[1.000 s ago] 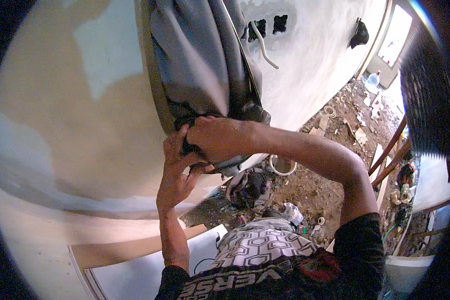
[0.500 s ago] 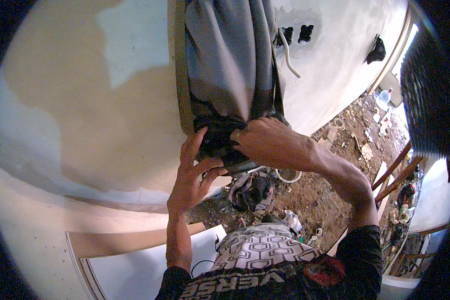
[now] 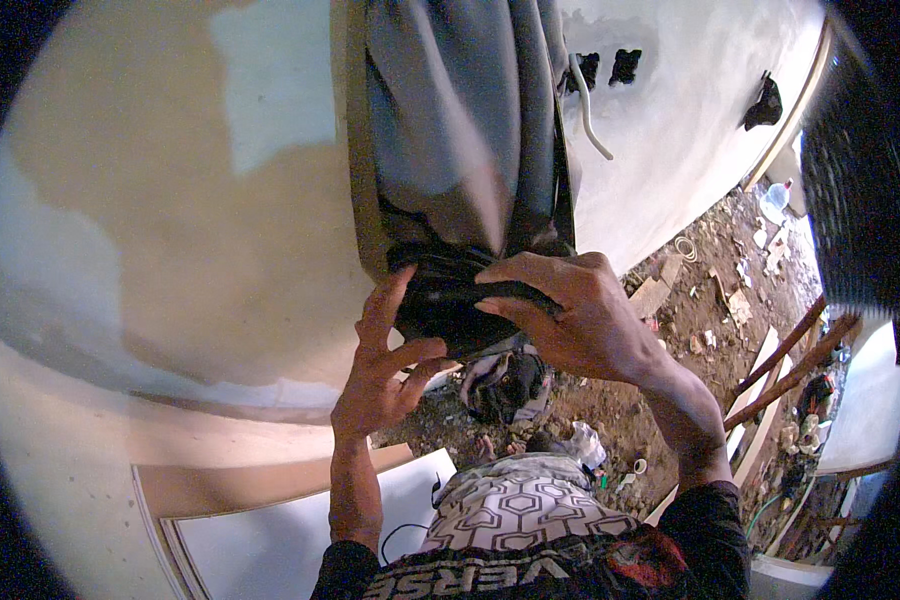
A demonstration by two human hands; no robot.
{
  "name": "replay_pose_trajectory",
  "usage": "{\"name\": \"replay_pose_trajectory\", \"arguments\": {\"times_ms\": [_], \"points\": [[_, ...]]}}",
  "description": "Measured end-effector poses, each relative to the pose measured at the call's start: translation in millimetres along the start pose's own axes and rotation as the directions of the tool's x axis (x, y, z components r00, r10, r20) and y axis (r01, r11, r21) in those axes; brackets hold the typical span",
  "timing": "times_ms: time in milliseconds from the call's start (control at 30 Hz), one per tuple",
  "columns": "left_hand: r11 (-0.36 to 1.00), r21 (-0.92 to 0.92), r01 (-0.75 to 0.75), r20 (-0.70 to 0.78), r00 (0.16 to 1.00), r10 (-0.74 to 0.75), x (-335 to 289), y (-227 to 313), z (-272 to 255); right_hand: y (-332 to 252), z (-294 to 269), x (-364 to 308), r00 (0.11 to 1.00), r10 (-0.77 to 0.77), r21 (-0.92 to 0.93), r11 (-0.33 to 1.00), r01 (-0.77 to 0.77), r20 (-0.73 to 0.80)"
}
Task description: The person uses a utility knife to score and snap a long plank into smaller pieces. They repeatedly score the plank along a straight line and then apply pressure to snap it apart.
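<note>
A dark black object (image 3: 445,318), its exact kind too shadowed to make out, lies at the foot of a grey curtain (image 3: 450,110) in a narrow wall opening. My left hand (image 3: 375,365) is at its left side, the index finger along the edge and the other fingers bent at its lower corner. At the right, my right hand (image 3: 575,310) pinches a thick black strap or cable (image 3: 520,290) between thumb and fingers. Thin dark strands bunch along the object's top, below the curtain hem.
White flat panels (image 3: 300,510) lean at the lower left. On the littered dirt floor sits a dark bag (image 3: 505,385). A white conduit (image 3: 590,115) sticks out of the right wall by two dark box holes. Wooden poles (image 3: 780,375) stand at the right.
My right hand has turned and shifted right and slightly down, from fingers tucked over the black object to pinching the strap or cable. My left hand stays nearly where it was.
</note>
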State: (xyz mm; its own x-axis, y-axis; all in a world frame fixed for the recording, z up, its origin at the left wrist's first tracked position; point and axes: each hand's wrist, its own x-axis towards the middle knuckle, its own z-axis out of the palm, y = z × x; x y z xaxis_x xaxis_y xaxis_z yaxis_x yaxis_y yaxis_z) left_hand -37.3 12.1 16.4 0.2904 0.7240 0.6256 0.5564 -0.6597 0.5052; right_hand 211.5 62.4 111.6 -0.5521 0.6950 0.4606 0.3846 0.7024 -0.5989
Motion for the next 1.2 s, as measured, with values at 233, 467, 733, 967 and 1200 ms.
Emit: {"name": "replay_pose_trajectory", "arguments": {"times_ms": [233, 467, 733, 967, 1200], "points": [[0.995, 0.082, 0.054, 0.053, 0.997, -0.058, 2.8, 1.9, -9.1, 23.5, 25.8, -5.2, 0.995, 0.090, 0.157, 0.984, -0.081, -0.050], [0.997, 0.067, 0.046, 0.044, 0.998, -0.049, 1.8, -0.5, -8.6, 19.1, 22.2, -0.4, 0.968, 0.250, 0.254, 0.935, -0.248, 0.024], [0.994, 0.090, 0.054, 0.016, 0.998, -0.056, -0.3, -2.3, -11.1, 26.3, 22.7, 3.0, 0.990, 0.118, 0.241, 0.961, -0.133, 0.078], [0.992, 0.129, -0.008, 0.053, 0.999, 0.001, -2.6, 4.5, -5.2, 25.4, 18.3, 14.6, 0.887, -0.100, -0.184, 0.962, 0.202, 0.451], [0.991, 0.117, 0.065, 0.025, 0.997, -0.069, -12.8, 2.0, 1.2, 18.1, 50.3, 9.1, 0.980, 0.021, -0.048, 0.999, -0.012, 0.198]]}}
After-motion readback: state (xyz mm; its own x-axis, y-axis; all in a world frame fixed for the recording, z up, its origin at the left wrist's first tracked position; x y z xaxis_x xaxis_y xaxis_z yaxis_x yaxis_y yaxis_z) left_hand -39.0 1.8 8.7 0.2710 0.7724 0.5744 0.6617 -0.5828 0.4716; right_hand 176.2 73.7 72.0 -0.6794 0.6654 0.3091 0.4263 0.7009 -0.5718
